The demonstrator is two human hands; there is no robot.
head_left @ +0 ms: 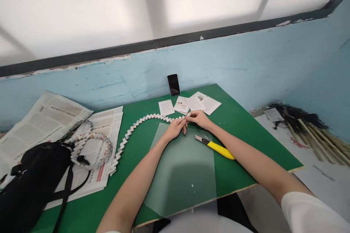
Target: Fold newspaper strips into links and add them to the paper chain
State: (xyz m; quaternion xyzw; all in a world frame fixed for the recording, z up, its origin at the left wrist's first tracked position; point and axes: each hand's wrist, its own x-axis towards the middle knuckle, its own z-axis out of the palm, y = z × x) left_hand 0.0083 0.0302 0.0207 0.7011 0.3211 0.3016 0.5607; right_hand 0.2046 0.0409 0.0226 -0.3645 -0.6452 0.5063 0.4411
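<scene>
A zigzag chain of folded newspaper (133, 128) curves across the green table and ends at my hands. My left hand (176, 128) is closed on the end of this chain, fingers pinched together. Close beside it, my right hand (200, 118) pinches a small folded paper piece (188, 115) at the chain's end; whether it is joined to the chain I cannot tell. Under my forearms lies a clear sheet (183, 174). A yellow utility knife (216, 147) with its blade out rests by my right forearm. Cut newspaper pieces (166, 107) lie just beyond my hands.
A phone (174, 85) leans against the blue wall. Newspapers (109, 123), coiled paper chains (105, 153) and a black bag (41, 174) occupy the table's left side. The green table's (273, 156) right edge drops to a floor with bundled sticks (322, 138).
</scene>
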